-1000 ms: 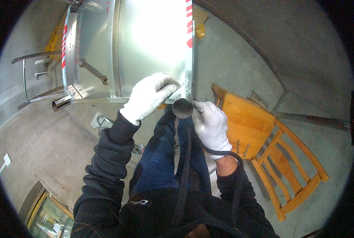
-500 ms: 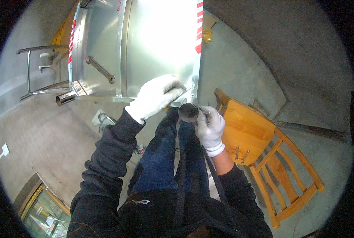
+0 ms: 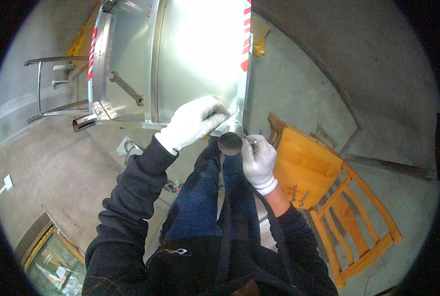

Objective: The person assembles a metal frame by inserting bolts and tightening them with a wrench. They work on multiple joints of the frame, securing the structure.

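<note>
- a chrome tube stub point(image 3: 84, 123) juts from the platform's near left corner.
- an open-ended wrench point(image 3: 127, 89) lies on the sheet-metal platform point(image 3: 190, 84), edged in red-and-white stripes.
- the left hand point(image 3: 191, 124), white-gloved, lays its close-set fingers at the platform's near right corner; whether they pinch anything cannot be told.
- a round tube point(image 3: 230, 144) projects there, open end up.
- the right hand point(image 3: 259, 162), gloved, just right of it, pinches a slim metal piece point(image 3: 255, 142).
- a wooden chair point(image 3: 311, 158) stands beyond.

Left glove point(image 3: 193, 123): white, plain, snug
Right glove point(image 3: 259, 165): white, greyed at the fingers — pale cuff
Sleeves point(image 3: 130, 195): black, long, the left one deeply creased
Top point(image 3: 195, 276): black — small white looped mark point(image 3: 176, 251) on the left
Jeans point(image 3: 194, 212): dark blue
Straps point(image 3: 224, 241): dark, narrow
</note>
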Demonstrator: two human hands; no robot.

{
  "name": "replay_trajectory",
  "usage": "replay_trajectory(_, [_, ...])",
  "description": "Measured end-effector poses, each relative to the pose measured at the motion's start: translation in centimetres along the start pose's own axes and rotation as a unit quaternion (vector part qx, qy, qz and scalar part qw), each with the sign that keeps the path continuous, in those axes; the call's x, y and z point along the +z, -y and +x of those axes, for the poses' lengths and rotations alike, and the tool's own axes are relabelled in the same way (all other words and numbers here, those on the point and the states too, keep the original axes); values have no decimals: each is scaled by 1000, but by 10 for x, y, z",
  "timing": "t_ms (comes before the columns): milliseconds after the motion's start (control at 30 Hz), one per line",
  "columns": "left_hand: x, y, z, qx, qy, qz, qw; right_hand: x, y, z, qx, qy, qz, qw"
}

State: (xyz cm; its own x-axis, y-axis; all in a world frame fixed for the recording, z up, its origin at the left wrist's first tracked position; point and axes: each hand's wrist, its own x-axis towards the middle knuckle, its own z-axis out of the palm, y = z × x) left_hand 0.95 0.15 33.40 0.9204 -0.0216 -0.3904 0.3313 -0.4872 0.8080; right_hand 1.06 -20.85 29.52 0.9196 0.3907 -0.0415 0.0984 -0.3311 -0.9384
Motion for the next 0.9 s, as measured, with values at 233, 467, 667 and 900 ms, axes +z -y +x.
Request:
replay_trajectory(233, [3,1,-1,8,-4,4,1000,5,1,0,268,0,212,940])
replay_trajectory(467, [-3,-5,-1,-25,16,10,999,-3,16,10,405,33,346,845])
replay_trajectory(667, [-4,5,3,31,46,72,996,10,7,5,270,-24,223,936])
replay_trajectory(900, [-17,2,15,218,65,252,941,9,6,9,338,-24,264,903])
